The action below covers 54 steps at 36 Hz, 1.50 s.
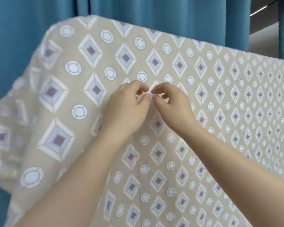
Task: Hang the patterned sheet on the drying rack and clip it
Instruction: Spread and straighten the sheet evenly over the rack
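Note:
The patterned sheet point(75, 99), beige with white diamonds and circles, hangs draped over a rail that it hides; its top fold runs from upper left down to the right edge. My left hand point(126, 108) and my right hand point(170, 102) meet in front of the cloth at mid-frame, fingertips almost touching. Each hand pinches a small fold of the sheet between thumb and fingers. No clip is visible, and the drying rack itself is covered.
Teal curtains point(23, 30) hang behind the sheet across the back and left. A dark window or wall strip point(262, 17) shows at the upper right. The sheet's left end point(5, 128) bunches and sags lower.

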Each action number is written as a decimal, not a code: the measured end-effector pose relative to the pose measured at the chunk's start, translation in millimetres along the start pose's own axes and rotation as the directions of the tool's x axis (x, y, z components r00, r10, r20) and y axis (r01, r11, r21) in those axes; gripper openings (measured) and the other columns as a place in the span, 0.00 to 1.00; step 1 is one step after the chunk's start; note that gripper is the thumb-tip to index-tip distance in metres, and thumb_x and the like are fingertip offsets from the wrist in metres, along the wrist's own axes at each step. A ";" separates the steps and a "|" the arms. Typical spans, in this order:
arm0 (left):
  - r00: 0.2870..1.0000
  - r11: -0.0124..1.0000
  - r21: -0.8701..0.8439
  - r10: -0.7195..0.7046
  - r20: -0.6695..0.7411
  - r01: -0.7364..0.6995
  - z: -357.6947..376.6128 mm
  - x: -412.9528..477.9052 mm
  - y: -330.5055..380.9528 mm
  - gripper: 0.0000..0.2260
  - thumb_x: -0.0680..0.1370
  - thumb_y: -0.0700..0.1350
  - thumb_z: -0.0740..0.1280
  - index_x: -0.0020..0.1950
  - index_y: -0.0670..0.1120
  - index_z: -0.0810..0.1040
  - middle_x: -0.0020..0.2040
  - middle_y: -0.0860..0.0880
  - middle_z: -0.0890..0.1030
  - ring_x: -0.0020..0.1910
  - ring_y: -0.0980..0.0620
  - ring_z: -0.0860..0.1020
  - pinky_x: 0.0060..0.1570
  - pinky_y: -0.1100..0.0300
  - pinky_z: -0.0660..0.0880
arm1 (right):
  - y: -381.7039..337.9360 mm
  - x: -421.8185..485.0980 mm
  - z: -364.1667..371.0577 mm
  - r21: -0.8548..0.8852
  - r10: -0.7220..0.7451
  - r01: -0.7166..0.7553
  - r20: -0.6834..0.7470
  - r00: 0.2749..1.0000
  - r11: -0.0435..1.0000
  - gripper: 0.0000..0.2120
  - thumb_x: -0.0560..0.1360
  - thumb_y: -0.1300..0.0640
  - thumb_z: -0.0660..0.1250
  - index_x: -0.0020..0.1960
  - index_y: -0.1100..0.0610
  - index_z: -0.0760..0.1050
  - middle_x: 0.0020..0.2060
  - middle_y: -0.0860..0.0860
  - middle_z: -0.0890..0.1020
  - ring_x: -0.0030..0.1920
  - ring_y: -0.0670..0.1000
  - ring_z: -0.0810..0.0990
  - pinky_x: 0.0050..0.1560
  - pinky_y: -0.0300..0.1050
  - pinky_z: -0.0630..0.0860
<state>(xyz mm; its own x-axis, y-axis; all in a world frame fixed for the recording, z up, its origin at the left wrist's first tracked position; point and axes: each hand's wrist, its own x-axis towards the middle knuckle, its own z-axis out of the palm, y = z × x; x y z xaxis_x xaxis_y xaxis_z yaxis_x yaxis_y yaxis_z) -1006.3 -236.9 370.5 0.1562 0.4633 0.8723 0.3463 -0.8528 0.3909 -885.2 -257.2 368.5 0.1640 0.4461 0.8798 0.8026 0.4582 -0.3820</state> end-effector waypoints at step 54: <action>0.877 0.982 -0.059 -0.187 -0.443 0.180 -166.0 102.3 -46.6 0.11 0.79 0.48 0.59 0.38 0.49 0.74 0.39 0.52 0.76 0.44 0.48 0.73 0.48 0.55 0.70 | -131.8 164.2 52.5 -0.225 -0.289 0.253 -0.141 0.947 0.941 0.13 0.80 0.56 0.51 0.52 0.54 0.75 0.51 0.48 0.79 0.57 0.52 0.70 0.50 0.46 0.56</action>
<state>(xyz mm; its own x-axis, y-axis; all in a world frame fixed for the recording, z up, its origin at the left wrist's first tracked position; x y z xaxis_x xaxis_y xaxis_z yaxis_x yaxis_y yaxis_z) -1160.0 -189.7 490.2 -0.3374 0.4592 0.8218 0.3132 -0.7685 0.5580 -994.2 -204.0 548.5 0.0046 0.1814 0.9834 0.9258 0.3711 -0.0728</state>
